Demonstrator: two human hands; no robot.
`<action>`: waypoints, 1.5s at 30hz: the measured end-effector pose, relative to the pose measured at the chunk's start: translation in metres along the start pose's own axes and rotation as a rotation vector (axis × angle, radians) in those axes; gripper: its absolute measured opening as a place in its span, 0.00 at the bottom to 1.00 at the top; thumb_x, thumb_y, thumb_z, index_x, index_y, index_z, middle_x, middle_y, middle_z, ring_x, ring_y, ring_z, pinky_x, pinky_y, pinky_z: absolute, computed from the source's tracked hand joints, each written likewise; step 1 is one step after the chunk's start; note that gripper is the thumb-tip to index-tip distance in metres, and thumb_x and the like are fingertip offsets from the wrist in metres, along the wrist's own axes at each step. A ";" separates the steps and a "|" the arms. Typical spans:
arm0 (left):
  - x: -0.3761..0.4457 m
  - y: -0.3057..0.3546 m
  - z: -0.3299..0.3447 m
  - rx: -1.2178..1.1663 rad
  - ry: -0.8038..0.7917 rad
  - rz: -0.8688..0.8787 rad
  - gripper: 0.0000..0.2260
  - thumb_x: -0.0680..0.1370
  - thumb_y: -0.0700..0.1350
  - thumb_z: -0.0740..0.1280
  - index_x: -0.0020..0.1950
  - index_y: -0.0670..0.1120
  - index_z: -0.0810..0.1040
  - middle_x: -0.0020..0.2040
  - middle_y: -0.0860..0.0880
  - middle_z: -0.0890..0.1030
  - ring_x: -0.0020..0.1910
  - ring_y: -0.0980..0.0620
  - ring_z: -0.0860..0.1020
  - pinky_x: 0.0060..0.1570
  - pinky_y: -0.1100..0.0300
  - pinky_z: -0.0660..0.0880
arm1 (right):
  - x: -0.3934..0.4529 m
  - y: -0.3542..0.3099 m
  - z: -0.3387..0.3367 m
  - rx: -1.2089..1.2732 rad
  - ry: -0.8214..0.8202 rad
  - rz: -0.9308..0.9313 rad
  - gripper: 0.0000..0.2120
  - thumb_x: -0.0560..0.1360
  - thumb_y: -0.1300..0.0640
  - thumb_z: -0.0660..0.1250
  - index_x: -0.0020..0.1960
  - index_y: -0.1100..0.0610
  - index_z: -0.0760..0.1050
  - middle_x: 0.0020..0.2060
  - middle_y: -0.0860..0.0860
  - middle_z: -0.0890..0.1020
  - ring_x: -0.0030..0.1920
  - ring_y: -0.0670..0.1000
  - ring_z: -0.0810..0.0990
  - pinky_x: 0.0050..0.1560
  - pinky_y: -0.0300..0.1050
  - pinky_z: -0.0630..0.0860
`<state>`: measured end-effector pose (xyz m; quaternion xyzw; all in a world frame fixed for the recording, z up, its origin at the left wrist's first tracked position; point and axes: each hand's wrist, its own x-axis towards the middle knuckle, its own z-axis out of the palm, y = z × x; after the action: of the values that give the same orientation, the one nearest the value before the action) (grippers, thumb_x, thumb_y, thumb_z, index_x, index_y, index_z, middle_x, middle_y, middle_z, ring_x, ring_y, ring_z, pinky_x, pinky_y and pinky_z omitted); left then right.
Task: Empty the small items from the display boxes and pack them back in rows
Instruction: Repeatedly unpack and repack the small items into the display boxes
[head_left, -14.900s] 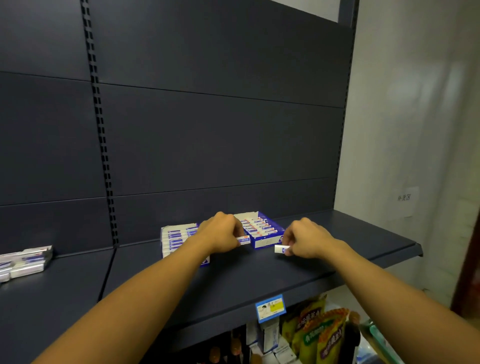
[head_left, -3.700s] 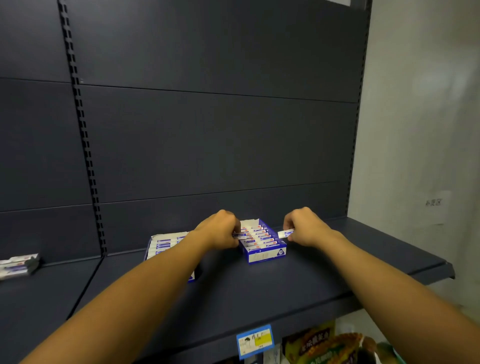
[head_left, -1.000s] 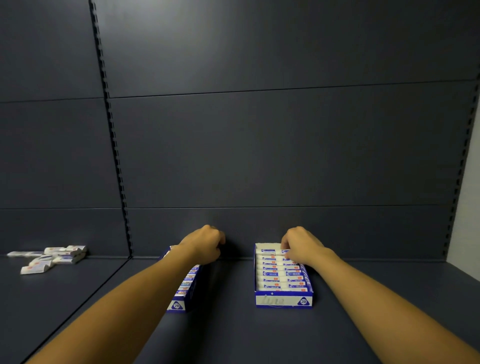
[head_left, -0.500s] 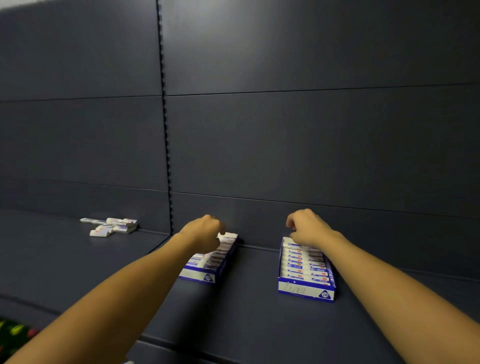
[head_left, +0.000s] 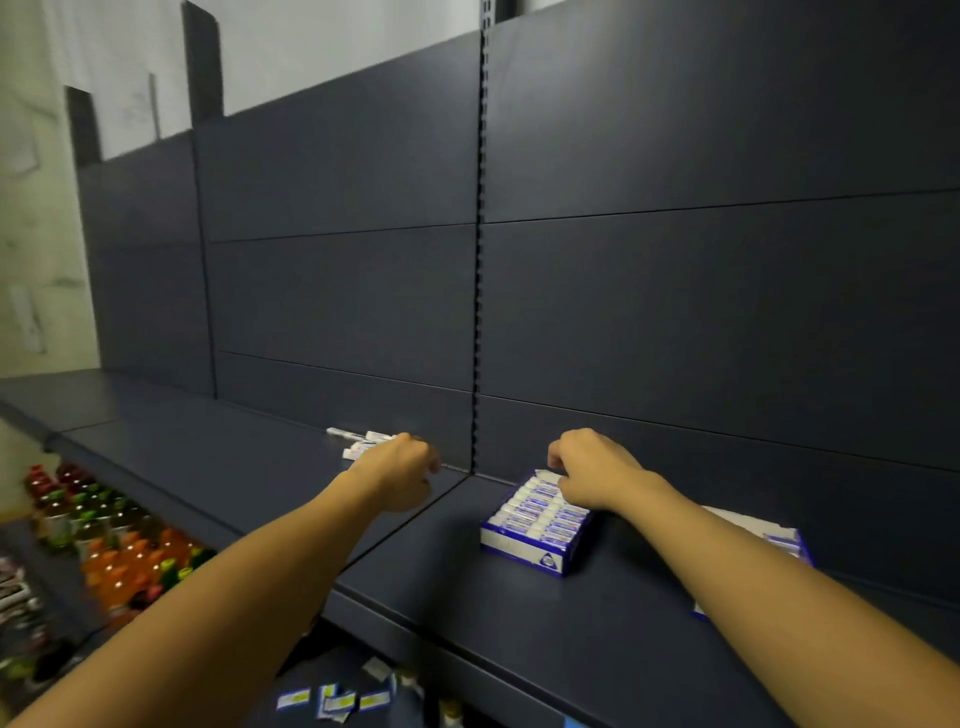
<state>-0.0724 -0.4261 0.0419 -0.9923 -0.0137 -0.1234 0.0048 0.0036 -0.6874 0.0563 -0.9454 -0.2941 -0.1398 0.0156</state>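
Since half a second ago our view swung left | left hand (head_left: 400, 470) curled, empty, just short of loose items (head_left: 358, 441) | right hand (head_left: 592, 473) curled over filled display box (head_left: 535, 525), can't tell any grip | second box (head_left: 779, 538) beyond right forearm

Your shelf (head_left: 597, 613) looks like painted sheet metal in a dark, matt finish, smooth and nearly without glare, and the back panels (head_left: 701, 312) above it share that flat coat. The slotted upright (head_left: 480, 260) between them reads as the same painted metal. The display box (head_left: 530, 525) under your right hand seems to be printed cardboard, blue and white with a slight sheen, as do the small packs (head_left: 540, 506) in it. The bottles (head_left: 109, 551) below you shine like glossy plastic. The wall (head_left: 36, 218) at left is pale and matt.
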 end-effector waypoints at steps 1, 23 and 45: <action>-0.005 -0.009 -0.001 0.005 0.002 -0.012 0.18 0.77 0.40 0.63 0.66 0.50 0.78 0.64 0.48 0.78 0.59 0.46 0.78 0.55 0.54 0.77 | 0.005 -0.011 0.000 0.003 0.005 -0.011 0.15 0.74 0.61 0.66 0.60 0.52 0.78 0.57 0.51 0.78 0.53 0.54 0.79 0.51 0.48 0.79; -0.038 -0.216 0.019 0.021 -0.031 0.103 0.17 0.79 0.42 0.65 0.69 0.48 0.76 0.64 0.47 0.77 0.58 0.47 0.78 0.55 0.57 0.77 | 0.077 -0.211 0.042 0.018 -0.053 0.093 0.12 0.75 0.62 0.64 0.57 0.56 0.78 0.55 0.53 0.78 0.51 0.56 0.80 0.48 0.49 0.80; 0.068 -0.325 0.078 -0.017 -0.074 0.137 0.17 0.79 0.43 0.62 0.68 0.49 0.77 0.64 0.46 0.76 0.60 0.46 0.77 0.59 0.52 0.77 | 0.223 -0.256 0.111 0.040 -0.045 0.159 0.11 0.74 0.61 0.62 0.54 0.56 0.78 0.53 0.52 0.78 0.51 0.55 0.80 0.47 0.46 0.77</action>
<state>0.0032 -0.0988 -0.0156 -0.9948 0.0550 -0.0859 0.0041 0.0643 -0.3403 -0.0025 -0.9681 -0.2214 -0.1111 0.0391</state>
